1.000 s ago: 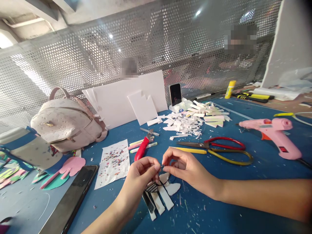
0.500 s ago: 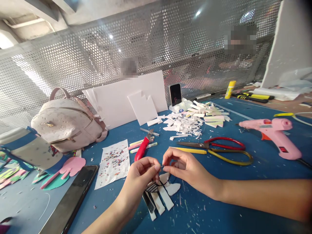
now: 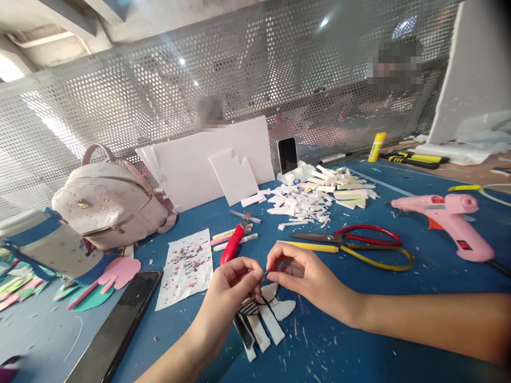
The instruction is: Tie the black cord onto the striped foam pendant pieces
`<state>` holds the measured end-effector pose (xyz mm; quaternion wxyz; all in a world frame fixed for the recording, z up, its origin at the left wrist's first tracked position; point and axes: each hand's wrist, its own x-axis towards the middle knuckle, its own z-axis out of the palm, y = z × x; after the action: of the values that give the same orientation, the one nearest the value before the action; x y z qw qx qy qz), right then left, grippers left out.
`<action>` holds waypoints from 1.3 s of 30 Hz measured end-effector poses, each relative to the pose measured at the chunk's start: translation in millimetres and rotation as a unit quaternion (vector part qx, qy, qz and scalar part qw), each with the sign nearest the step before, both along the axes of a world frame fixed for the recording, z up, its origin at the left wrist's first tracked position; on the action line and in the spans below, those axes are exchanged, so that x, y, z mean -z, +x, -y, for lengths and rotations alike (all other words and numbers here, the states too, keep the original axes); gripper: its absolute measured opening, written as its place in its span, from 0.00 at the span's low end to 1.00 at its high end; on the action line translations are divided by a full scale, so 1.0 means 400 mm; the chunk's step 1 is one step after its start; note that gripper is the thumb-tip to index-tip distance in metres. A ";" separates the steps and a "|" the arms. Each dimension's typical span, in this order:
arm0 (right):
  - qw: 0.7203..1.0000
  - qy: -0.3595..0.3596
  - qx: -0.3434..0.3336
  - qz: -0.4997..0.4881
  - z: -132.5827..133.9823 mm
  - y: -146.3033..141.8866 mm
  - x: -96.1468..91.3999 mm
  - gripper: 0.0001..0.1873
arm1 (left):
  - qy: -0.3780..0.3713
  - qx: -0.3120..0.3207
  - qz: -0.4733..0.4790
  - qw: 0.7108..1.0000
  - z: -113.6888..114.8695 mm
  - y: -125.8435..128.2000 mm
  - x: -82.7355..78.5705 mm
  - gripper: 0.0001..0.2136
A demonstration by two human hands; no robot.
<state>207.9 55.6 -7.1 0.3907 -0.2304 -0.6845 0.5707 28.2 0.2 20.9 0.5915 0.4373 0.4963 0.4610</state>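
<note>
My left hand point(image 3: 229, 290) and my right hand point(image 3: 305, 276) meet fingertip to fingertip just above the blue table point(image 3: 419, 276). Both are pinched on a small dark piece point(image 3: 265, 274) from which a thin black cord point(image 3: 271, 298) hangs down. Directly under my hands lies a white foam cutout with black stripes point(image 3: 261, 319). A red-handled cutter point(image 3: 235, 242) lies just beyond my left hand. A yellow pen point(image 3: 311, 246) and scissors with red and yellow handles point(image 3: 359, 244) lie beyond my right hand.
A pink glue gun point(image 3: 451, 221) lies at the right. Foam scraps point(image 3: 311, 199) and white foam boards point(image 3: 207, 162) stand at the back before a perforated metal screen. A pale backpack point(image 3: 109, 199), a phone point(image 3: 114, 327) and a speckled paper point(image 3: 186, 266) lie left.
</note>
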 end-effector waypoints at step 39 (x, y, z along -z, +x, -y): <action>1.000 0.010 0.000 -0.005 0.001 -0.002 -0.005 0.04 | 0.003 -0.009 -0.001 1.000 -0.002 0.001 0.003 0.16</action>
<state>207.3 55.4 -5.2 0.3962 -0.2231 -0.6884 0.5651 28.5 0.9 19.9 0.5855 0.4355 0.4993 0.4672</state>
